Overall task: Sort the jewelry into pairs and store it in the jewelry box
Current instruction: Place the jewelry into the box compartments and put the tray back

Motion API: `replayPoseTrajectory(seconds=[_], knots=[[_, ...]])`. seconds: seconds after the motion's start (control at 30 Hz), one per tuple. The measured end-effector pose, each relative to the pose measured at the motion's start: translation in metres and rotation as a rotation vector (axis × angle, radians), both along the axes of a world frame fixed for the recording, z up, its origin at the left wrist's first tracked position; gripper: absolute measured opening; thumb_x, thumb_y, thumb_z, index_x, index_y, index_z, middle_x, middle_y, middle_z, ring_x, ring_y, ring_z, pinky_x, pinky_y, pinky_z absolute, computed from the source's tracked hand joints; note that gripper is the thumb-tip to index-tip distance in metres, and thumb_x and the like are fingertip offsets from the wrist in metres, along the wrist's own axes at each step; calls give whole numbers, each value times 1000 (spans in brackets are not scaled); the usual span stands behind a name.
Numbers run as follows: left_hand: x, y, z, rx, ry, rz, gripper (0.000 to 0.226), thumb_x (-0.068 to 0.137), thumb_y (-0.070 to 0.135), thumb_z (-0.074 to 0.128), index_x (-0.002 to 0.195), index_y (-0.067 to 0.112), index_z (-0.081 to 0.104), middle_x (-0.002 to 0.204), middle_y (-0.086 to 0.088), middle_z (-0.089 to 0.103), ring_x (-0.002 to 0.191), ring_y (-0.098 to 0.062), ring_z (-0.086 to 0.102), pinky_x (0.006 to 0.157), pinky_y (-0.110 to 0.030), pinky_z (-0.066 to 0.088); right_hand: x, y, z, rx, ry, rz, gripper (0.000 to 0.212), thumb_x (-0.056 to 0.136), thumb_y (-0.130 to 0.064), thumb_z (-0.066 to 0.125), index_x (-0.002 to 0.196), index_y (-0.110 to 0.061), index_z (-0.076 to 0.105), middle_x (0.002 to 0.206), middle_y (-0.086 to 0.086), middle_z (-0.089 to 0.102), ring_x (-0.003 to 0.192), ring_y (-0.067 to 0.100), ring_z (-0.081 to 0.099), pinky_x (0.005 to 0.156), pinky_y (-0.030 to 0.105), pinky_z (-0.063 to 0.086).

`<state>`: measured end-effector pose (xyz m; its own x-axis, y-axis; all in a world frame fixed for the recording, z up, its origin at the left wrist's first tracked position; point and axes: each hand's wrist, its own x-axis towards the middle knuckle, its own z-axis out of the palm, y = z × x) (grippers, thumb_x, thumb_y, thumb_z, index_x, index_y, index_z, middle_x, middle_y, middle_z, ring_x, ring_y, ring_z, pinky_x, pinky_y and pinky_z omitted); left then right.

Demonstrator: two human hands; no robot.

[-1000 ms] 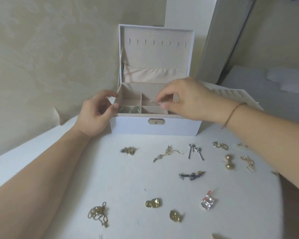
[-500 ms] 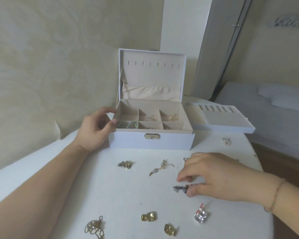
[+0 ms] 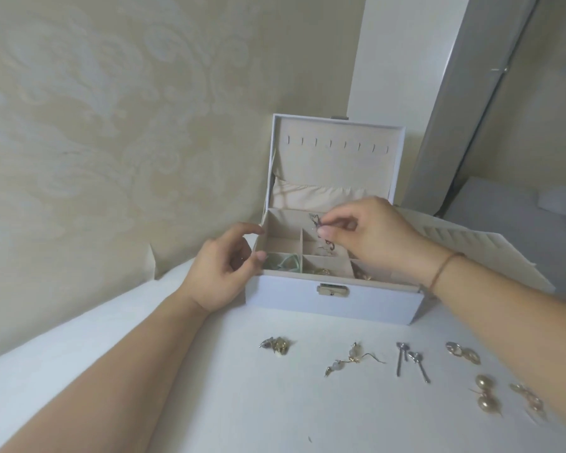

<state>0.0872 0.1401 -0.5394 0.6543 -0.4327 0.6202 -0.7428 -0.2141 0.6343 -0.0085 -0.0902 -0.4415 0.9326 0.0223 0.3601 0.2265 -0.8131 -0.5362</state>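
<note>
A white jewelry box (image 3: pixel 334 302) stands open at the back of the table, its lid upright. My right hand (image 3: pixel 373 237) hovers over the middle compartments, fingers pinched on a pair of dark earrings (image 3: pixel 317 223). My left hand (image 3: pixel 223 266) rests against the box's left front corner, thumb on the rim, fingers loosely curled. Inside lie a green piece (image 3: pixel 283 261) and gold pieces (image 3: pixel 322 271). On the table in front lie a gold cluster pair (image 3: pixel 276 345), a pair of bead hook earrings (image 3: pixel 350 359), silver studs (image 3: pixel 409 361), gold hoops (image 3: pixel 463 352) and gold ball earrings (image 3: pixel 486 393).
The box's removed tray (image 3: pixel 464 246) sits behind my right wrist. Another gold pair (image 3: pixel 530 398) lies near the table's right edge. A patterned wall rises to the left, a grey door frame and a bed to the right.
My right hand picked the dark earrings off the table and carried them up over the box. My left hand stayed at the box's corner. The camera tilted toward the box.
</note>
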Motion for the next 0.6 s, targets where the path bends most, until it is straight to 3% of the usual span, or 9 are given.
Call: replayPoseTrajectory(seconds=[0.03, 0.1, 0.17, 0.37, 0.5, 0.6], knots=[[0, 1, 0, 11, -13, -2, 39, 89, 52, 55, 116, 25, 57, 62, 11, 54, 53, -8, 46, 56, -24, 37, 22, 5, -1, -28, 29, -27, 6, 84, -24, 73, 86, -19, 76, 76, -10, 71, 66, -3, 59, 68, 9, 46], [-1, 3, 0, 32, -39, -15, 50, 86, 64, 55, 117, 25, 56, 63, 10, 48, 52, -7, 43, 55, -23, 35, 57, 14, -10, -105, 101, -53, 7, 84, -27, 72, 83, -21, 76, 81, -7, 73, 76, 4, 65, 79, 23, 53], [-1, 4, 1, 46, -46, -26, 53, 81, 68, 59, 113, 27, 56, 61, 11, 44, 51, -7, 40, 53, -23, 34, 79, 21, -21, -177, 159, -77, 10, 84, -30, 70, 79, -22, 75, 79, -8, 71, 74, 9, 65, 78, 30, 55], [-2, 3, 4, 57, 2, -72, 44, 71, 51, 75, 103, 27, 54, 58, 10, 40, 50, -13, 38, 51, -23, 32, 100, 23, -44, -334, 256, -45, 8, 81, -36, 69, 81, -31, 75, 79, -8, 69, 77, 14, 63, 75, 36, 56], [-5, 4, 6, 66, 29, -58, 47, 67, 52, 77, 101, 30, 53, 58, 10, 38, 49, -12, 37, 49, -24, 32, 89, 16, -27, -287, 250, 25, 12, 87, -26, 64, 90, -23, 75, 86, -5, 72, 82, 17, 66, 79, 31, 54], [-8, 4, 8, 81, 38, -30, 50, 62, 53, 80, 97, 33, 50, 56, 11, 38, 49, -12, 34, 49, -24, 32, 69, -9, 8, -179, 98, -27, 13, 88, -18, 66, 97, -19, 74, 91, -10, 68, 87, 7, 60, 83, 20, 44]])
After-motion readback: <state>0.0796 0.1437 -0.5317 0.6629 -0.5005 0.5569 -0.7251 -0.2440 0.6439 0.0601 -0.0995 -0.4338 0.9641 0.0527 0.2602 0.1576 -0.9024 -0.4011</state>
